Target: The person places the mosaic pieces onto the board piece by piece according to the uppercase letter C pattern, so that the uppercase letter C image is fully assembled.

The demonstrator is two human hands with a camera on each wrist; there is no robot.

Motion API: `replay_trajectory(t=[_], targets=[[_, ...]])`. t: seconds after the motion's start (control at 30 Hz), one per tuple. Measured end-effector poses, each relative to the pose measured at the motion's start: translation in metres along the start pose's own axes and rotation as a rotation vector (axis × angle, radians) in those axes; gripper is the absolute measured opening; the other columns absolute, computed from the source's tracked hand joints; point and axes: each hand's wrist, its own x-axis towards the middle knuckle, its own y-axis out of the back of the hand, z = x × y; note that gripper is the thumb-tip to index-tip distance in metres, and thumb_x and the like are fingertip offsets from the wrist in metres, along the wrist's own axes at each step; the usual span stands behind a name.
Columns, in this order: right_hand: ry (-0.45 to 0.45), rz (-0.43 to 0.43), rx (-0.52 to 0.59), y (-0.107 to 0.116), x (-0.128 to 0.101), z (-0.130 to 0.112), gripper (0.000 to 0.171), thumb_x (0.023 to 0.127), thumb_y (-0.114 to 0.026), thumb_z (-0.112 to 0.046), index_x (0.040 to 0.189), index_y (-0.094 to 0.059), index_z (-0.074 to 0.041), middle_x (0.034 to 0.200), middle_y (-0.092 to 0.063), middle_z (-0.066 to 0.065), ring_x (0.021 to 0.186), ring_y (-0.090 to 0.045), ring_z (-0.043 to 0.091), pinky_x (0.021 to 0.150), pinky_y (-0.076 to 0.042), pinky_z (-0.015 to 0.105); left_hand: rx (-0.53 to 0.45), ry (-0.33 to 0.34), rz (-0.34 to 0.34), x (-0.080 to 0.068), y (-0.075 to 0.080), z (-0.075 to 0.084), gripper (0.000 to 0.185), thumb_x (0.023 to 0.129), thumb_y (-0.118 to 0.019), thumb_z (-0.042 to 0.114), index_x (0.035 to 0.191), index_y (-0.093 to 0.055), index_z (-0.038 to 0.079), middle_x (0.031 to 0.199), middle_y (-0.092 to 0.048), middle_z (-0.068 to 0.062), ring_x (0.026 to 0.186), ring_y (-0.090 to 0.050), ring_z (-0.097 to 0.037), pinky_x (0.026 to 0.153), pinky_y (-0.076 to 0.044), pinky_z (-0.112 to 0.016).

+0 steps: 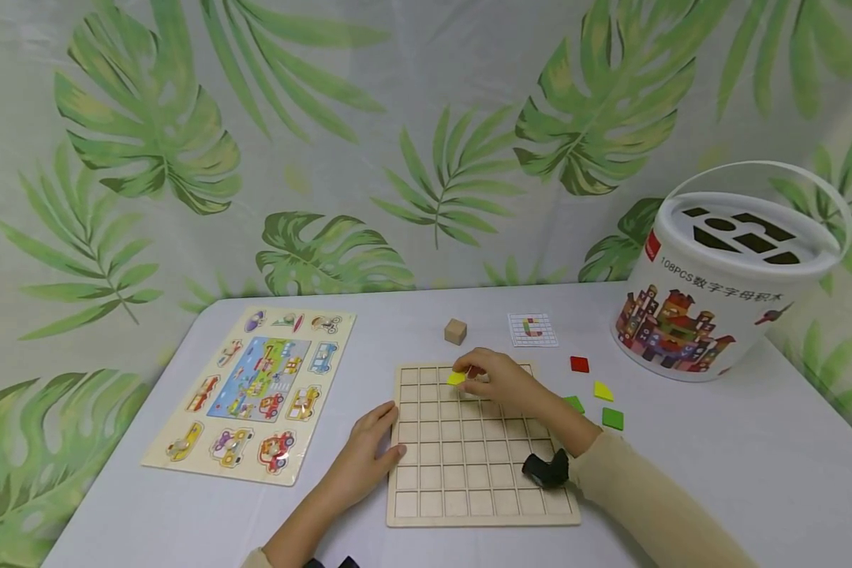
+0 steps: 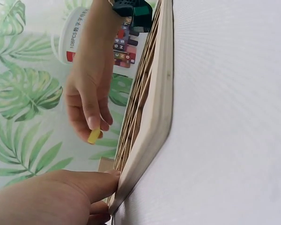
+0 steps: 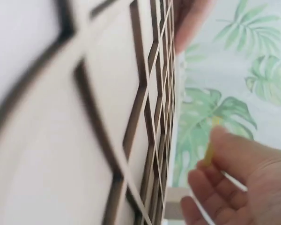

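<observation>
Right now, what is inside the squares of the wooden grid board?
The wooden grid board has bare squares wherever they show. The right hand, pinching a yellow tile, covers a few squares near the far edge.

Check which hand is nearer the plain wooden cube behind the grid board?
Right. The right hand, pinching a yellow tile over the grid board's far rows, sits just in front of the wooden cube. The left hand rests at the board's left edge, farther away.
</observation>
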Motion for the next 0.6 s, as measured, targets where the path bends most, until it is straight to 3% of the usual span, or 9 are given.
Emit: replay_trajectory(t=[0.27,0.6], targets=[[-0.053,-0.033,-0.061,-0.019,0.005,0.008,0.022,0.082,-0.067,-0.015,0.102,-0.063,-0.007,0.094,-0.056,0.0,0.081,-0.05,0.013,0.07,-0.045,0.026,0.002,0.008,-0.006,0.001,0.0,-0.001,0.055,0.086,-0.061,0.013,0.132,-0.038,-0.007,0.138,-0.033,-0.017,0.128,-0.024,-0.035,0.101,-0.023,-0.047],[-0.074,-0.04,-0.025,-0.021,0.005,0.007,0.023,0.085,-0.063,-0.015,0.107,-0.063,-0.008,0.094,-0.051,0.002,0.082,-0.047,0.013,0.072,-0.044,0.028,0.006,0.005,-0.006,0.001,0.001,-0.002,0.055,0.086,-0.061,0.014,0.132,-0.038,-0.006,0.138,-0.033,-0.017,0.128,-0.025,-0.034,0.101,-0.024,-0.047]])
